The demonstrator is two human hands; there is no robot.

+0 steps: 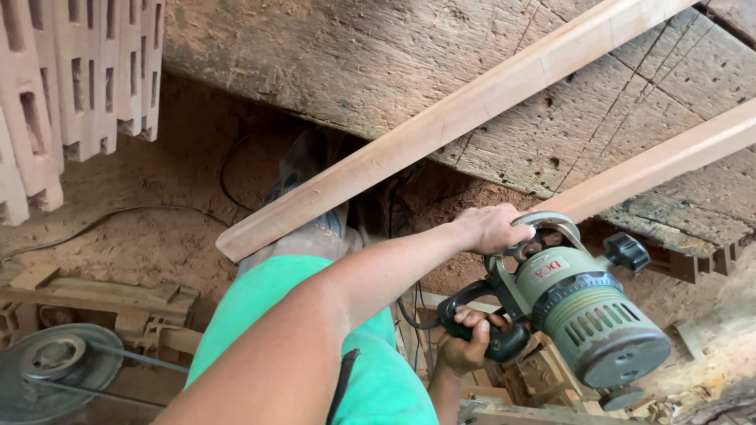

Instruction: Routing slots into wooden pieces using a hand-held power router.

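I hold a grey-green electric router (587,315) in both hands, just off the edge of a worn wooden bench (378,55). My left hand (490,228) reaches across my green shirt (370,378) and grips the metal handle on top of the tool. My right hand (465,344) comes up from below and closes on the black grip at the tool's side. A black knob (627,251) sticks out on the far side. Two long pale wooden slats lie on the bench: one (441,126) runs diagonally above my left hand, the other (661,161) ends right by the router.
The floor is covered in reddish sawdust (157,236) with dark cables (118,214) running across it. Pale slotted wooden pieces (71,86) are stacked at the top left. A grey pulley wheel with a belt (55,366) sits at the bottom left beside wood offcuts (110,295).
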